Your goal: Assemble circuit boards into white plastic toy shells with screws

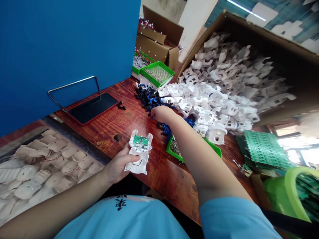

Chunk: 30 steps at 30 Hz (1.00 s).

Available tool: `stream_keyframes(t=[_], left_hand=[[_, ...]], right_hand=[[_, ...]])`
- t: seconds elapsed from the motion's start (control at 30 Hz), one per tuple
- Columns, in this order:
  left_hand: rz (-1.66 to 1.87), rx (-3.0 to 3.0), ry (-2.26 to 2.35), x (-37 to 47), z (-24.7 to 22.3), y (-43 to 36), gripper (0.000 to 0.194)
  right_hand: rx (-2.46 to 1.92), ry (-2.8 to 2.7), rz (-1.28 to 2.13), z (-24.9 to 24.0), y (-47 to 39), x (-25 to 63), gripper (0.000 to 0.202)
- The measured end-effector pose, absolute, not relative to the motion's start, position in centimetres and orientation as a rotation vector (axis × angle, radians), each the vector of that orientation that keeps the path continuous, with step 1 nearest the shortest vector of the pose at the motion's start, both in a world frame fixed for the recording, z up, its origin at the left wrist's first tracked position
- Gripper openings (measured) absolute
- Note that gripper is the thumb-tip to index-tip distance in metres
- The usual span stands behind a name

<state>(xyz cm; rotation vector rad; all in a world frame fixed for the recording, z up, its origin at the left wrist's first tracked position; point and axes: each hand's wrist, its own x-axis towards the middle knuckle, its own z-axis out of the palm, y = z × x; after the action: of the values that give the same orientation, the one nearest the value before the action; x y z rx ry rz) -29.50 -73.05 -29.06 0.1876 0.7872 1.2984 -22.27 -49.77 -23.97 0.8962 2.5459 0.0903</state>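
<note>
My left hand [121,164] grips a white plastic housing [136,163] by its lower left side, thumb across its face. A green circuit board [141,141] sits in the housing's upper part. Farther forward, my right hand [163,114] is closed, fingertips down at the edge of a heap of blue-and-black cables [149,97]. A bit of blue and black shows at those fingertips, too small to name. More blue cables [165,129] lie under and beside the right wrist.
White plastic shells [199,103] spill from a large carton [264,43] on the right. A green tray of small metal parts [171,153] lies under my right forearm. A phone-like black tablet [93,108] and metal loop stand by the blue panel [67,43]. Green boards [266,149] are stacked right.
</note>
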Motion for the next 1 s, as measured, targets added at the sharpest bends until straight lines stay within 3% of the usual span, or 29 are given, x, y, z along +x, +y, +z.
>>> stream_keyframes(t=[0.3,0.47,0.63,0.77,1.0], left_hand=[[1.337,0.282,0.731,-29.4,-29.6,-73.5,0.069],[1.354,0.339,0.746,-29.3,-29.6,-73.6,0.072],[1.372,0.413,0.795,-29.2,-29.8,-74.1,0.068],[1.362,0.526,0.811,-28.6,-29.6,-74.7,0.063],[1.293,0.688,0.835,-26.8,-28.8,-75.0,0.070]], right_hand=[[0.979,2.656,0.130,-24.6,-50.9,-22.3,0.028],[0.977,2.905,0.103,-21.9,-54.2,-21.2,0.022],[0.693,3.247,-0.216,-19.0,-62.3,-17.3,0.015],[0.737,3.307,-0.452,-20.8,-67.7,-14.3,0.012],[1.061,3.375,-0.353,-23.8,-69.9,-12.2,0.015]])
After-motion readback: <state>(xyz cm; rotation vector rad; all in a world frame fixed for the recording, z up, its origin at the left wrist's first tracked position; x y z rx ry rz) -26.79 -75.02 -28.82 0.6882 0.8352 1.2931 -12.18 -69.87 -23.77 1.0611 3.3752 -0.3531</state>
